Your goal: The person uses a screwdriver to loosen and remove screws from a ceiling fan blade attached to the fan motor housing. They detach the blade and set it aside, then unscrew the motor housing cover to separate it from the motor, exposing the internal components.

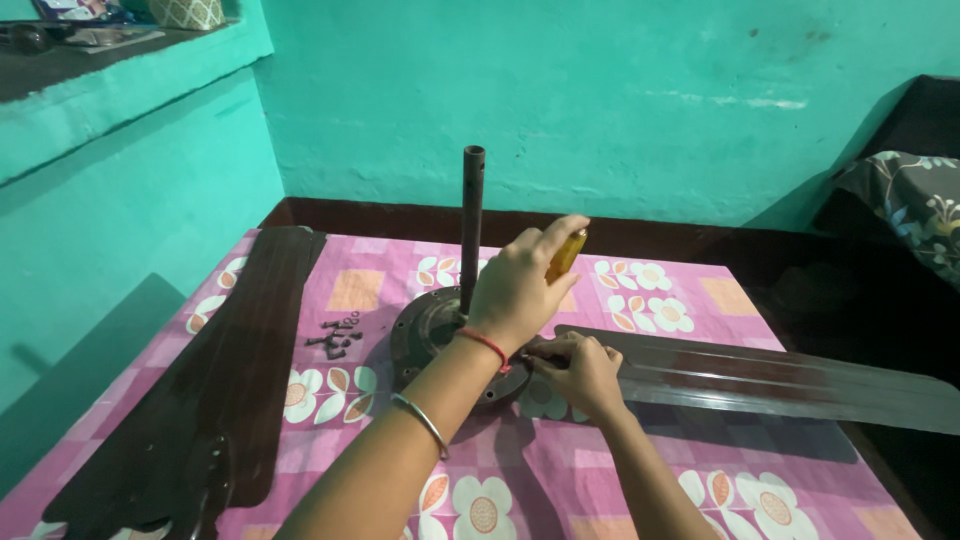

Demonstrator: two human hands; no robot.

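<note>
A dark ceiling-fan motor lies on a pink floral cloth, its rod standing upright. My left hand grips the yellow handle of a screwdriver, held steeply over the motor's right rim. My right hand rests just below it, fingers pinched at the spot where a long grey fan blade meets the motor. The screwdriver's tip is hidden behind my hands.
Dark loose fan blades lie along the cloth's left side. A small heap of dark screws sits left of the motor. Turquoise walls close the back and left, with a shelf at upper left. A patterned cushion is at right.
</note>
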